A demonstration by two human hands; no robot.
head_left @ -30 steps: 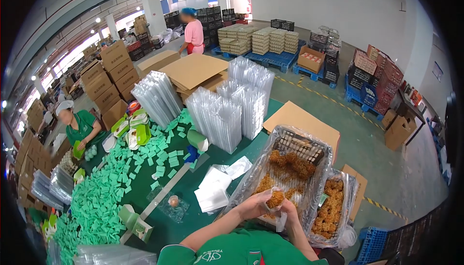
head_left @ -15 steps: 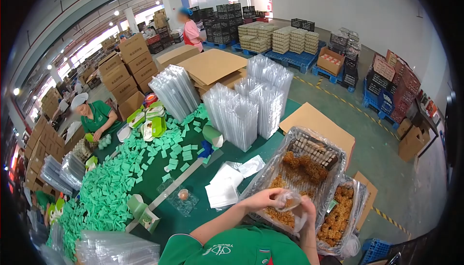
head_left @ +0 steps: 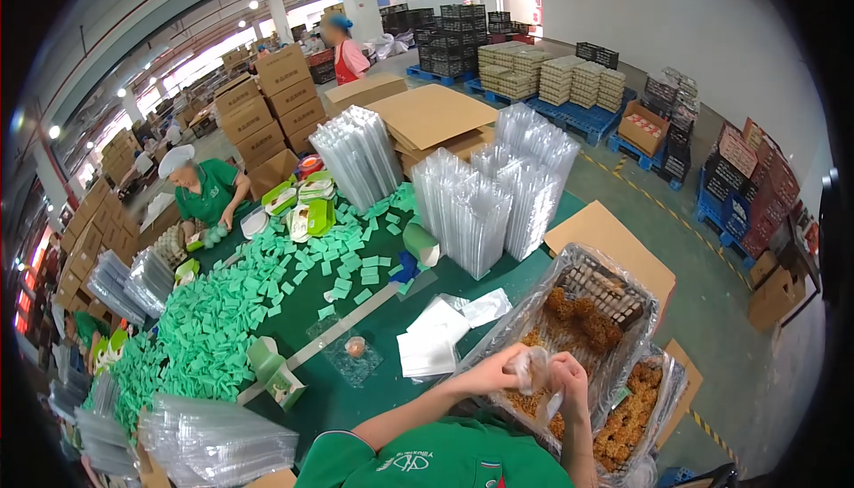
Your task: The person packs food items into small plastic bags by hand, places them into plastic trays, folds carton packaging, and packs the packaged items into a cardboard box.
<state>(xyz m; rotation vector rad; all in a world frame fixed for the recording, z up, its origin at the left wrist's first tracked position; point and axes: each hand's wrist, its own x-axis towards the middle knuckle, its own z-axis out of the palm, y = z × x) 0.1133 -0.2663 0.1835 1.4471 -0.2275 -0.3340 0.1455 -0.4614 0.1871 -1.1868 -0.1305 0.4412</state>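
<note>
My left hand (head_left: 495, 371) and my right hand (head_left: 570, 378) are close together over a plastic-lined crate (head_left: 633, 285). Between them is a small clear plastic bag (head_left: 532, 369) with a pale brownish item inside that I cannot make out. The left fingers pinch one side of the bag, while the right fingers grip its loose end. Brown crumbly clumps (head_left: 589, 321) lie in the crate below. To its right, a second lined container holds more golden-brown clumps (head_left: 630, 424). A round brownish item (head_left: 355, 346) rests on clear plastic packaging on the table.
White sheets (head_left: 430, 346) lie left of the crate. Clear plastic sleeves (head_left: 461, 212) stand in stacks behind. Many small green pieces (head_left: 213, 328) cover the table's left side, near a green carton (head_left: 274, 372). A co-worker in green (head_left: 213, 190) sits across; another person (head_left: 349, 52) stands farther back.
The view has swung to the left, so the scene sits farther right and lower. My hands still hold the bag; the right hand has turned, drawing its loose end downward.
</note>
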